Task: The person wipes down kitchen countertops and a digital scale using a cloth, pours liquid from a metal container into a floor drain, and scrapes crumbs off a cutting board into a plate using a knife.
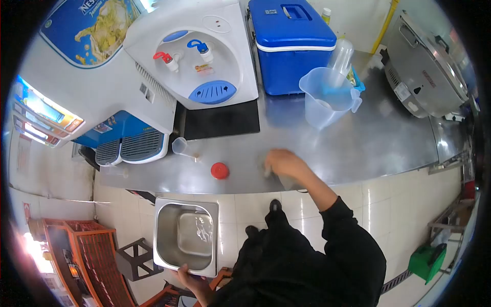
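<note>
Where the left hand (190, 280) is: at about the middle of the near rim of a stainless steel pan (186, 230), a fingertip lying over the edge.
Left fingers: clamped on that rim, as far as shows; the part of the grip beneath is hidden.
Pan's place: near left, above the tiled floor (399, 204), just off the near edge of the steel counter (388, 138).
Pan's look: rectangular and deep, with rounded corners and a bright flat lip; its mouth faces up, the inner walls are a duller brownish grey, and white wavy glints lie toward the right of the bottom, whether water or reflected light I cannot tell.
Right hand (285, 162): over the near part of the counter, blurred, reaching from a black sleeve (353, 245).
Right fingers: bent beside a greyish blur; whether together or closed round something, I cannot tell.
Red lid (220, 171): round, on the counter, left of the right hand and apart from it.
Clear cup (179, 146): farther left and farther back than the lid.
Far side: a white water dispenser (215, 77) with red and blue taps, a black mat (222, 122) before it; to the right, a blue cooler box (299, 66) and a translucent jug (319, 110).
</note>
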A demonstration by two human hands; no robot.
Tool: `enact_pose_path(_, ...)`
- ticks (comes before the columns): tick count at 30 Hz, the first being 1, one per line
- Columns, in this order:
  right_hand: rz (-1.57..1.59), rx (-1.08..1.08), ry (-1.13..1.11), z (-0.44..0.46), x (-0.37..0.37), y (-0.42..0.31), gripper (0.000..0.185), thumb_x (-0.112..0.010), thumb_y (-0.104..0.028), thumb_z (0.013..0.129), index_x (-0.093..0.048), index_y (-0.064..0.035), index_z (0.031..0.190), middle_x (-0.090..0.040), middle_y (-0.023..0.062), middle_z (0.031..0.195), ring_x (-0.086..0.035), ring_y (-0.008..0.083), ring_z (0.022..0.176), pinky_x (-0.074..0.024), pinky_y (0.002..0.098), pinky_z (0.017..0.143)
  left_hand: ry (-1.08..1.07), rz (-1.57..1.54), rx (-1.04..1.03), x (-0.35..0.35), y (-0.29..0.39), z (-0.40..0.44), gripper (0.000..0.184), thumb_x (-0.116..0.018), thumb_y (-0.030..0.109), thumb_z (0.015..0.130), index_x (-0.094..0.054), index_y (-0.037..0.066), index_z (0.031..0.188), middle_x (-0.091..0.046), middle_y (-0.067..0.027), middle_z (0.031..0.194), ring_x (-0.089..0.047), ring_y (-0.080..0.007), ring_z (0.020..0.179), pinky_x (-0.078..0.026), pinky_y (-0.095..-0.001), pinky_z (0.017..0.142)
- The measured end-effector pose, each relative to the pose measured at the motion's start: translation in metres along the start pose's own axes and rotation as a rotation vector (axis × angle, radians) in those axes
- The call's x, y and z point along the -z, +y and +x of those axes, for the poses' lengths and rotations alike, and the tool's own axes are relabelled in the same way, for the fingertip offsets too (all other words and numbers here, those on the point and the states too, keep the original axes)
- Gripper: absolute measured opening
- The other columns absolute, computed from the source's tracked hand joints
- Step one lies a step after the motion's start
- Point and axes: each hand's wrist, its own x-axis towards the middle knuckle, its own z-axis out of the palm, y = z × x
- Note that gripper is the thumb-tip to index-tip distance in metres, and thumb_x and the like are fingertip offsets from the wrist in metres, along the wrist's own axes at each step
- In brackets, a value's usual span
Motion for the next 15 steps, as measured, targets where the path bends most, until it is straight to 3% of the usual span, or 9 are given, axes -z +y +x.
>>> enact_pose_path(1, 0.053, -0.044, 0.035, 0.002, 0.007, 0.005, 0.022, -0.052, -0.01, 0.073, -0.061, -0.0026, 0.092, -0.058, 0.0238, 0.093, -0.057, 0.0396, 0.085, -0.0491, 0.0424, 0.072, 0.017, 0.0, 0.02, -0.006, 0.007, -0.004, 0.053, -0.046, 0.016, 0.068, -0.037, 0.004, 0.119, -0.046, -0.0097, 0.105, -0.049, -0.0175, 0.091, -0.044, -0.0291, 0.074)
enact_pose_path(3, -0.008, -0.119, 0.435, 0.023, 0.005, 0.009, 0.025, -0.052, -0.008, 0.072, -0.059, -0.0031, 0.096, -0.055, 0.0212, 0.097, -0.057, 0.0395, 0.087, -0.0495, 0.0416, 0.073, 0.035, -0.016, 0.016, -0.008, 0.009, -0.009, 0.054, -0.046, 0.015, 0.067, -0.037, 0.004, 0.119, -0.046, -0.0095, 0.104, -0.05, -0.0174, 0.089, -0.045, -0.0287, 0.072)
enact_pose_path(5, -0.132, -0.206, 0.675, 0.056, -0.037, -0.004, 0.025, -0.053, -0.006, 0.071, -0.06, -0.002, 0.095, -0.054, 0.0199, 0.099, -0.056, 0.0401, 0.088, -0.0489, 0.0409, 0.075, 0.029, -0.048, -0.039, -0.008, 0.005, -0.007, 0.054, -0.047, 0.014, 0.067, -0.037, 0.005, 0.119, -0.047, -0.0094, 0.103, -0.051, -0.0168, 0.086, -0.046, -0.0272, 0.066)
enact_pose_path(6, -0.197, -0.254, 0.801, 0.066, -0.056, -0.006, 0.025, -0.053, -0.006, 0.071, -0.06, -0.0015, 0.094, -0.054, 0.0193, 0.099, -0.056, 0.0404, 0.088, -0.0487, 0.0406, 0.076, 0.039, -0.107, -0.036, -0.017, 0.009, -0.008, 0.056, -0.047, 0.014, 0.066, -0.037, 0.005, 0.12, -0.048, -0.0089, 0.099, -0.051, -0.0154, 0.081, -0.044, -0.0241, 0.054)
enact_pose_path(8, -0.173, 0.086, 0.632, 0.05, -0.095, -0.016, 0.029, -0.055, -0.006, 0.07, -0.059, -0.0066, 0.098, -0.053, 0.0163, 0.103, -0.055, 0.0392, 0.089, -0.0471, 0.0428, 0.077, -0.141, -0.061, -0.005, -0.003, 0.008, 0.001, 0.057, -0.047, 0.014, 0.066, -0.036, 0.005, 0.121, -0.048, -0.0088, 0.097, -0.052, -0.0146, 0.072, -0.041, -0.0227, 0.045)
enact_pose_path(9, -0.046, 0.238, 0.361, 0.034, -0.091, -0.015, 0.031, -0.055, -0.006, 0.07, -0.059, -0.0084, 0.101, -0.053, 0.0156, 0.103, -0.055, 0.038, 0.089, -0.0464, 0.0431, 0.078, -0.226, -0.033, 0.02, 0.006, 0.005, 0.006, 0.058, -0.048, 0.013, 0.065, -0.036, 0.006, 0.121, -0.049, -0.0088, 0.096, -0.053, -0.0142, 0.068, -0.04, -0.0221, 0.04)
enact_pose_path(11, 0.225, 0.534, -0.184, -0.02, -0.072, -0.022, 0.035, -0.055, -0.006, 0.07, -0.057, -0.0119, 0.105, -0.052, 0.0142, 0.103, -0.055, 0.0356, 0.089, -0.0451, 0.0436, 0.078, -0.176, -0.034, -0.005, 0.005, 0.002, 0.011, 0.056, -0.048, 0.013, 0.066, -0.036, 0.007, 0.121, -0.049, -0.0074, 0.091, -0.05, -0.0125, 0.051, -0.035, -0.0214, 0.03)
enact_pose_path(14, 0.334, -0.146, 0.389, -0.083, -0.052, -0.032, 0.031, -0.055, -0.006, 0.068, -0.061, -0.016, 0.098, -0.053, 0.0122, 0.099, -0.055, 0.0304, 0.091, -0.0424, 0.0373, 0.081, -0.313, -0.014, 0.06, -0.002, 0.014, 0.001, 0.057, -0.049, 0.013, 0.067, -0.036, 0.007, 0.122, -0.05, -0.006, 0.09, -0.047, -0.01, 0.044, -0.034, -0.0193, 0.027)
enact_pose_path(15, 0.189, -0.179, 0.486, -0.095, -0.061, -0.037, 0.03, -0.055, -0.005, 0.069, -0.062, -0.0146, 0.096, -0.054, 0.0123, 0.1, -0.055, 0.0297, 0.091, -0.0418, 0.0365, 0.081, -0.355, -0.026, 0.075, 0.001, 0.011, 0.002, 0.059, -0.049, 0.013, 0.067, -0.034, 0.007, 0.123, -0.05, -0.0065, 0.091, -0.048, -0.0106, 0.044, -0.034, -0.0195, 0.027)
